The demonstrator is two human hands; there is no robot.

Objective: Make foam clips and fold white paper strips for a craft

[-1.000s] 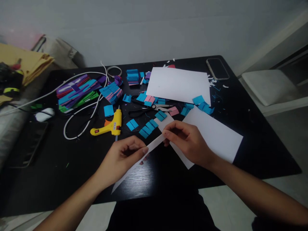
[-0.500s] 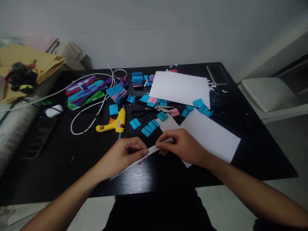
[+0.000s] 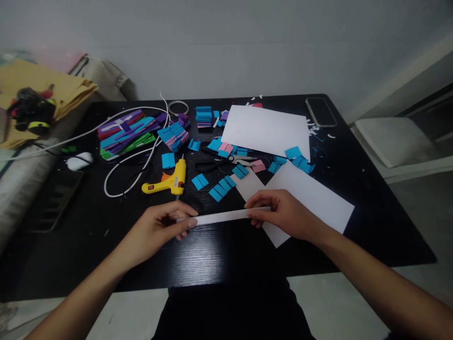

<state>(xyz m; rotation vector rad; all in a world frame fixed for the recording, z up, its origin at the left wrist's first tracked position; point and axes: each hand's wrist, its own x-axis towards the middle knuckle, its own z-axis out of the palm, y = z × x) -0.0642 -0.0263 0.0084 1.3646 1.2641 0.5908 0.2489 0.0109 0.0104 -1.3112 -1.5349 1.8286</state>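
Note:
A narrow white paper strip (image 3: 222, 217) stretches nearly level between my hands, above the near part of the black table. My left hand (image 3: 161, 229) pinches its left end between thumb and fingers. At the other end my right hand (image 3: 279, 212) grips it the same way. Just beyond the left hand lies a yellow glue gun (image 3: 173, 179), its nozzle pointing away. White paper sheets (image 3: 311, 198) lie partly under and beyond the right hand. Scissors with black handles (image 3: 212, 165) rest among folded blue paper pieces (image 3: 221, 189).
On the black table (image 3: 141, 269) sit bundled coloured paper strips (image 3: 129, 132), a looped white cable (image 3: 106, 182), a roll of tape (image 3: 178, 108) and another white sheet (image 3: 265, 127). A phone (image 3: 321, 112) lies at the back right. A white mouse (image 3: 79, 161) is at left.
The strip has swung from a slant to nearly level, with more of it showing between my hands. My left hand moved left and away from me; my right hand shifted right.

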